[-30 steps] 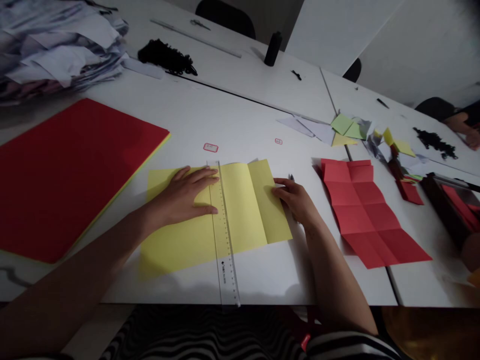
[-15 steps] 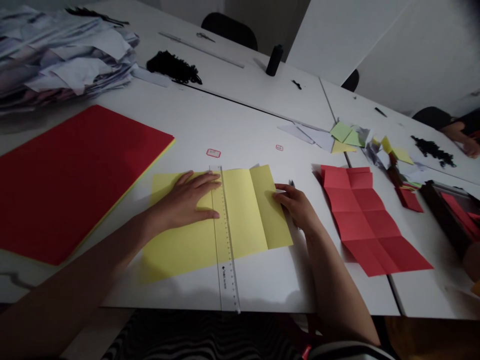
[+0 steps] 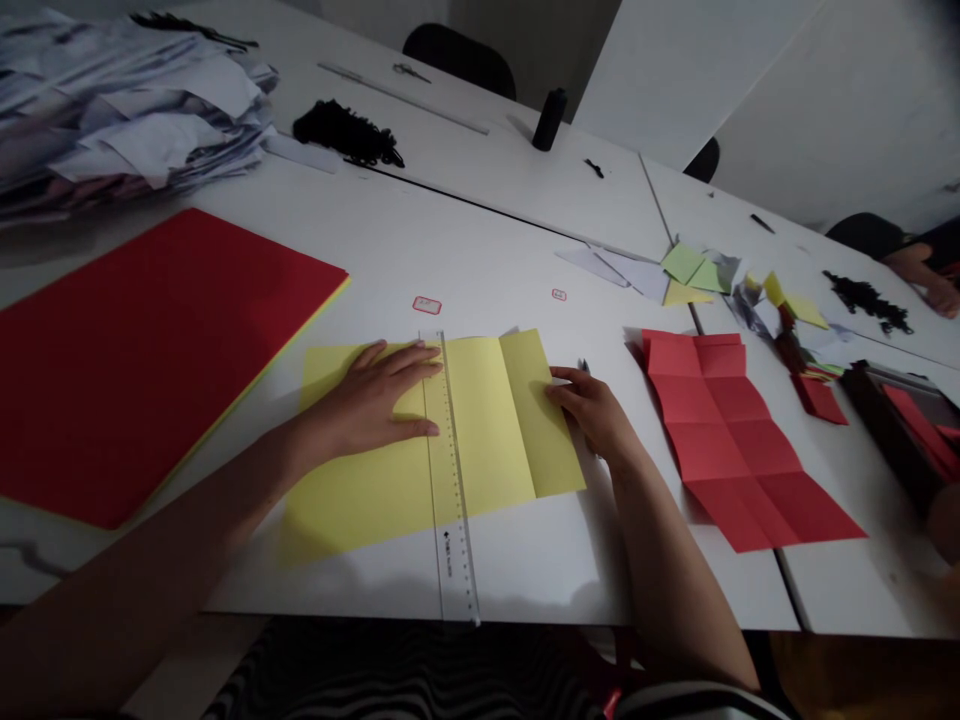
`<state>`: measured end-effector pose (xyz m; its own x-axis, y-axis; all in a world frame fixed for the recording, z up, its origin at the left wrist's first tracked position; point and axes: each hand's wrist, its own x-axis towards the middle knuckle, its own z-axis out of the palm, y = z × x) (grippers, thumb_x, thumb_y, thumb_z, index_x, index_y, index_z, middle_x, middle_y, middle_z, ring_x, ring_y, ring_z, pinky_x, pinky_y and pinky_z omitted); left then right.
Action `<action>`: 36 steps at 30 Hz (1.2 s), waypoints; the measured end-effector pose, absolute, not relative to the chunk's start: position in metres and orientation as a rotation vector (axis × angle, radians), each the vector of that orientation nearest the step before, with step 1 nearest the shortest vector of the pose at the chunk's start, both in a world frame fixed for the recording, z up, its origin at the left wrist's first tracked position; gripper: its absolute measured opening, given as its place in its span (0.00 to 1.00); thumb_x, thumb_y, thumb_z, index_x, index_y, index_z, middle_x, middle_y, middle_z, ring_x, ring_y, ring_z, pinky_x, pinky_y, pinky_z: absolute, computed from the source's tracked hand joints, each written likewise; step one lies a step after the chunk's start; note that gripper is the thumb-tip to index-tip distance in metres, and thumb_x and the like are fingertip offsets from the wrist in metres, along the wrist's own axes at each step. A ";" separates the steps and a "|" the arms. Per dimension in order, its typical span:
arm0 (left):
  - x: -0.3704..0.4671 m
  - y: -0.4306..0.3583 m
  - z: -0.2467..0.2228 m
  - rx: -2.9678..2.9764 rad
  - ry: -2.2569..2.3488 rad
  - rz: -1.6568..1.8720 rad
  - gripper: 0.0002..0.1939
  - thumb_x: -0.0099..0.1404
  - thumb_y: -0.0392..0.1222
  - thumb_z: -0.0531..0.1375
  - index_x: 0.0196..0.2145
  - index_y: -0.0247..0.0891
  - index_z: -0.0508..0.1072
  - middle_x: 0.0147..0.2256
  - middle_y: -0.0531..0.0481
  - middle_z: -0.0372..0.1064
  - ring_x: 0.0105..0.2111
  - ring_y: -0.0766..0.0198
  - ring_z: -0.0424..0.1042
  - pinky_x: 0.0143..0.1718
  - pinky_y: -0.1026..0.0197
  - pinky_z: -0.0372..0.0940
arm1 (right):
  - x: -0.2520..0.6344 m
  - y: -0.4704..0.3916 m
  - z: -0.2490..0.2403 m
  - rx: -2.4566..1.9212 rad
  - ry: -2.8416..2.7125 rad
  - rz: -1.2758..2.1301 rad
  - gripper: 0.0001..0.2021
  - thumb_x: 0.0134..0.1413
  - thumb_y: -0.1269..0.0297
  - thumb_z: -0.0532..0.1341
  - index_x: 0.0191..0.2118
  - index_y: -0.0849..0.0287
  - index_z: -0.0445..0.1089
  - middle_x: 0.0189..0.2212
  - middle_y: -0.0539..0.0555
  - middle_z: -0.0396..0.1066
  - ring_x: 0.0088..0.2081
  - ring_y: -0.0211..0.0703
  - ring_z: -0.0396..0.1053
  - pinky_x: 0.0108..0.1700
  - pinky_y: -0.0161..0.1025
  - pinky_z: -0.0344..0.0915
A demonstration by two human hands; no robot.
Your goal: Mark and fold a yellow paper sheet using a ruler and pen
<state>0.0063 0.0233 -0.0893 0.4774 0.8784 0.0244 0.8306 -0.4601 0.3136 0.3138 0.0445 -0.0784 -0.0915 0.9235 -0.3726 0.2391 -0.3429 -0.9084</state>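
A yellow sheet [image 3: 484, 430] with a crease near its right side lies on the white table in front of me. Across it, running from far edge to near edge, is a clear ruler [image 3: 452, 500]. My left hand [image 3: 382, 400] rests with fingers spread on the sheet, its fingertips on the ruler. At the sheet's raised right edge, my right hand [image 3: 592, 410] pinches the paper between thumb and fingers. A dark pointed object [image 3: 583, 367] shows partly behind the right hand.
Red sheets [image 3: 172, 350] with yellow beneath lie left, below a paper heap [image 3: 135, 110]. A creased red sheet [image 3: 727, 420] lies right, near paper scraps [image 3: 757, 300] and a dark box [image 3: 900, 420]. Beyond are black cords [image 3: 349, 133] and a black bottle [image 3: 550, 120]. Another person's hand [image 3: 937, 290] is far right.
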 end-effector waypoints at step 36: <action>0.006 0.025 -0.093 2.500 1.436 0.272 0.36 0.62 0.66 0.55 0.60 0.43 0.59 0.66 0.50 0.49 0.66 0.57 0.46 0.66 0.50 0.34 | 0.318 0.046 -0.084 -1.570 -1.267 1.469 0.20 0.47 0.57 0.64 0.47 0.54 0.70 0.35 0.51 0.76 0.36 0.46 0.73 0.38 0.44 0.68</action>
<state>0.0058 0.0253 -0.0926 0.4985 0.8660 0.0393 0.8203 -0.4858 0.3019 0.3175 0.0460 -0.0839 -0.0866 0.9288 -0.3602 0.2197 -0.3348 -0.9163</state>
